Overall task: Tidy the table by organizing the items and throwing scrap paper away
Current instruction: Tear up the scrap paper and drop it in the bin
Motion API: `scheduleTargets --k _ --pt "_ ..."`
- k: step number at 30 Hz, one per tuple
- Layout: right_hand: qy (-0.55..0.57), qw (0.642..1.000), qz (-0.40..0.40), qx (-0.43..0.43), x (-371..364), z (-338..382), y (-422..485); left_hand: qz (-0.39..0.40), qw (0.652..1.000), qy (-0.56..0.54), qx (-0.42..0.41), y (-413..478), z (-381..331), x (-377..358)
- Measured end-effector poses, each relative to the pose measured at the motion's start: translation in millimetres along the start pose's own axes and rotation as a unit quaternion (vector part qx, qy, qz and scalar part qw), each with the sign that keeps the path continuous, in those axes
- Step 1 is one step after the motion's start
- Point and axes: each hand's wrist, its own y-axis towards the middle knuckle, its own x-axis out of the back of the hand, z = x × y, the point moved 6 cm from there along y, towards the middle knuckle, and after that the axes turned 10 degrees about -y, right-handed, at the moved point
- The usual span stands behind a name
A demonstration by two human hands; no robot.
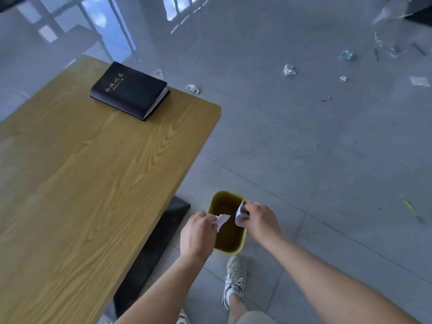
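Two torn scraps of white paper, one pinched in the left hand (198, 232) and one (240, 215) in the right hand (259, 218), hang directly over the olive-yellow plastic bin (228, 247) below, presumably for dropping; behind the left hand, the black leather-look notebook (129, 90) on the wooden table (81, 183) bears gold characters, unreadable.

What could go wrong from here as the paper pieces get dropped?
The left hand and right hand each pinch a paper scrap over the yellow bin. The right scrap hangs near the bin's rim, so it might flutter onto the floor. Crumpled paper already litters the floor and could be overlooked.
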Motion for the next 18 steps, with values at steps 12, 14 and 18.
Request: scheduleTargets --k 12,14,18 --pt "0.049 0.99 0.091 -0.095 -156 -86 70 0.11 0.992 0.06 0.035 45 99 -157" --pt "0.047 0.988 0.107 -0.101 -181 -97 83 0.128 0.987 0.089 0.026 55 117 -185" --pt "0.029 0.986 0.137 -0.089 -229 -108 106 0.185 0.971 0.149 -0.012 70 142 -236"
